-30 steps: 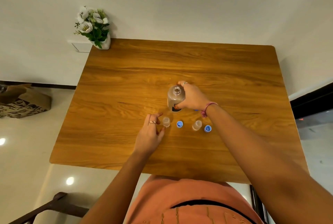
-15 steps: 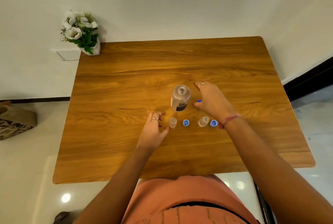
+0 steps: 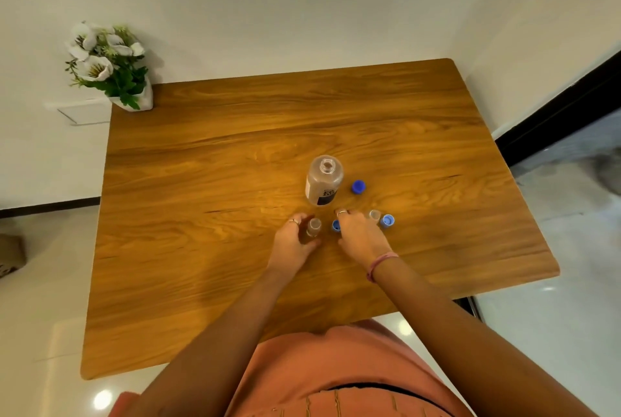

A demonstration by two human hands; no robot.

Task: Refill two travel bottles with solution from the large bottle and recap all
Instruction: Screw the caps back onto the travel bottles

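Observation:
The large clear bottle (image 3: pixel 324 184) stands uncapped at mid table, its dark blue cap (image 3: pixel 359 187) lying just to its right. My left hand (image 3: pixel 294 242) curls round a small uncapped travel bottle (image 3: pixel 314 227) and holds it upright on the wood. My right hand (image 3: pixel 361 235) reaches down over a light blue cap (image 3: pixel 336 225) beside that bottle, fingertips at the cap; whether they pinch it is hidden. A second open travel bottle (image 3: pixel 374 215) and its light blue cap (image 3: pixel 387 221) stand just right of my right hand.
A white vase of white flowers (image 3: pixel 111 69) sits at the wooden table's (image 3: pixel 235 164) far left corner. Walls run behind and to the right. The table's near edge is close to my orange shirt.
My right hand let go of the large bottle, drew back toward me and came down at the light blue cap. My left hand stayed on the left travel bottle.

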